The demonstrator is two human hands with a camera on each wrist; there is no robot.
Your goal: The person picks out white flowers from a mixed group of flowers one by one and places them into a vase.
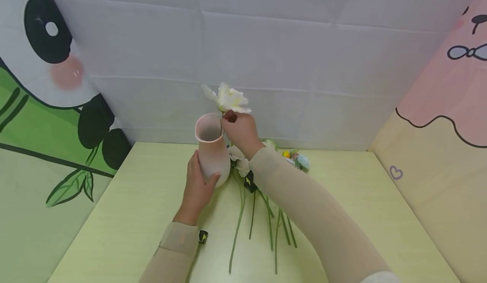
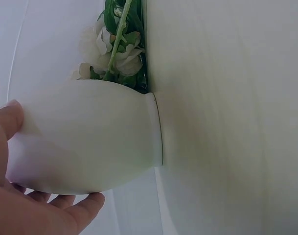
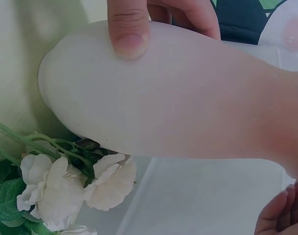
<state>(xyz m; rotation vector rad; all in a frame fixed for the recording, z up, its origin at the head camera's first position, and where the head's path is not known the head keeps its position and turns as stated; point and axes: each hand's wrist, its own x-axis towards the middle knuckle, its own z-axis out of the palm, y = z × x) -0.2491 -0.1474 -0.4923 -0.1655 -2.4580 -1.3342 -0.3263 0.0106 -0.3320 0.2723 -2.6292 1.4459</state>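
Note:
A pale pink-and-white vase (image 1: 214, 160) stands on the table, its open mouth tipped towards me in the head view. My left hand (image 1: 199, 190) grips the vase's body, thumb on the near side; the left wrist view shows its fingers (image 2: 87, 210) curled round the vase (image 2: 85, 132). At the right side of the rim, my right hand (image 1: 241, 131) pinches the stem of a white flower (image 1: 228, 99) just below its bloom. The stem's lower part is hidden by the hand and vase. In the right wrist view only curled fingertips (image 3: 283, 210) show, beside the vase's neck.
White flowers (image 1: 239, 160) lie right of the vase, their green stems (image 1: 236, 232) pointing towards me. Blue and yellow blooms (image 1: 300, 160) lie farther right, past my right sleeve. A small black tag (image 1: 203, 236) is beside my left sleeve. A white cloth wall (image 1: 266, 63) rises behind the table (image 1: 342, 190).

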